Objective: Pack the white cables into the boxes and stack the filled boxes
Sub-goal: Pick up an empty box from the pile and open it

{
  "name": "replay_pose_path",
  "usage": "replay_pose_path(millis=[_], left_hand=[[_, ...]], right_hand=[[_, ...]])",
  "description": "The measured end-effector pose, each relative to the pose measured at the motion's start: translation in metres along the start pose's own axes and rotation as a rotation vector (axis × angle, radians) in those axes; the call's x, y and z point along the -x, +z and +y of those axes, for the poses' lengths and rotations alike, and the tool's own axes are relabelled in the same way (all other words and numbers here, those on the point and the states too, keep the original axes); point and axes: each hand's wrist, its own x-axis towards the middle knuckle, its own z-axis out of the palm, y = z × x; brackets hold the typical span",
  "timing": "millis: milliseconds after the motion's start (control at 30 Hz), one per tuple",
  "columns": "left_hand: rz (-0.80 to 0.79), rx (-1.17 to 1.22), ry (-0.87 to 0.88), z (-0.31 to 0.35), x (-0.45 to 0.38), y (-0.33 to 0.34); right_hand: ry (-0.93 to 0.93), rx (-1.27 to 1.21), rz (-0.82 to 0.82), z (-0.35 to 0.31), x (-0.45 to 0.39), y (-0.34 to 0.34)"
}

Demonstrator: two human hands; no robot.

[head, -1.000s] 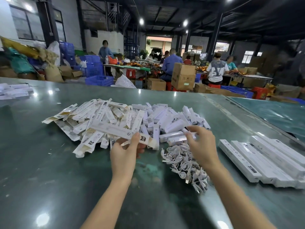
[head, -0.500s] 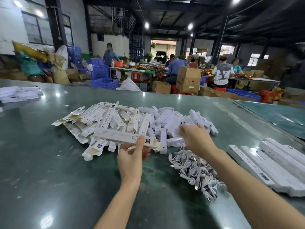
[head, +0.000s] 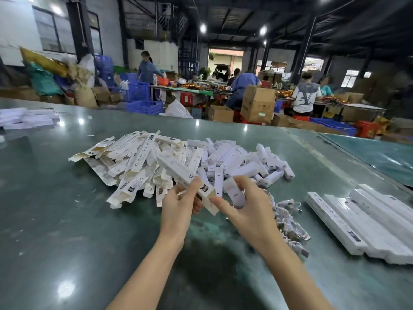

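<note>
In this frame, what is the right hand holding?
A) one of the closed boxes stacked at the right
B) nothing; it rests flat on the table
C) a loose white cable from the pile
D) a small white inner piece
D: the right hand grips a small white inner piece beside the open end of the long box held in the left hand; the cable pile lies untouched behind it.

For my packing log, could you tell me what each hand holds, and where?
Left hand: long white cardboard box, near end. Right hand: short white insert, lower end.
</note>
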Motion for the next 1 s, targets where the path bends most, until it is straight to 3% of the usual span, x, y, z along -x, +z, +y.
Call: replay_pose_path(millis=[133,333,500,733,900,1000], left_hand=[[-0.07,0.001,-0.046,-0.002,-0.002,0.002],[-0.271,0.058,-0.177,0.002,0.003,0.002],[-0.201,0.101,-0.12,0.004,0.001,-0.001],[-0.229,0.057,-0.045,0.002,0.012,0.007],[-0.128,0.193,-0.088,-0.004,0.014,0.013],[-0.095,0.277,-0.069,-0.001,0.013,0.012]], right_hand=[[-0.011,0.023,-0.002,0.008,0.001,0.002],[0.081,-0.189,0.054,0.011,-0.002,-0.006],[0.113,-0.213,0.027,0.011,-0.001,-0.012],[0.101,0.037,-0.01,0.002,0.003,-0.011],[0.091,0.041,0.071,0.003,0.004,-0.007],[0.035,-0.047,0.254,0.0,0.003,-0.011]])
